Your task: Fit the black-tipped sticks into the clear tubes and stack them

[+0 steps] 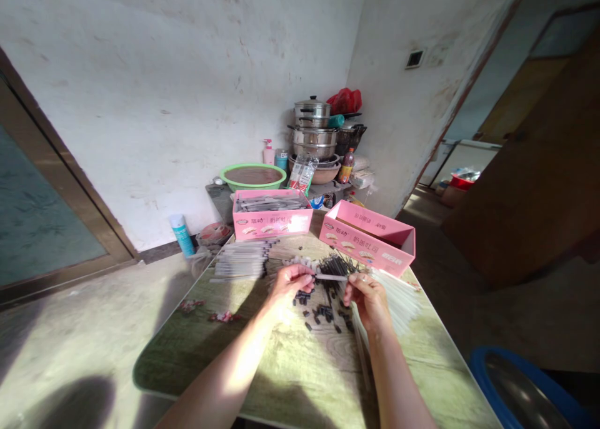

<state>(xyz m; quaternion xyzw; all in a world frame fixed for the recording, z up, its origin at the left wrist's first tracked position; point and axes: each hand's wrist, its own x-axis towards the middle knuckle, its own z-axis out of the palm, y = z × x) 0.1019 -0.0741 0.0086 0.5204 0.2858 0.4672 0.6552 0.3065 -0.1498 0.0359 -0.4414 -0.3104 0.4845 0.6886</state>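
Between my two hands a thin whitish pen-like tube (330,277) lies level above the table. My left hand (293,283) pinches its left end, where a small dark piece shows at the fingertips. On the right end my right hand (368,294) is closed with thumb and fingers. Small black caps (325,313) lie scattered below the hands. Just behind the tube sits a bunch of thin black rods (336,264). Clear tubes (398,301) fan out at the right, and a row of whitish tubes (244,259) lies at the left.
Two pink boxes stand at the table's far side: the left box (272,224) holds many greyish tubes, the right box (368,238) is open-topped. Behind them are a green basin (253,176), stacked steel pots (313,141) and bottles. A blue-rimmed tub (487,360) is at lower right.
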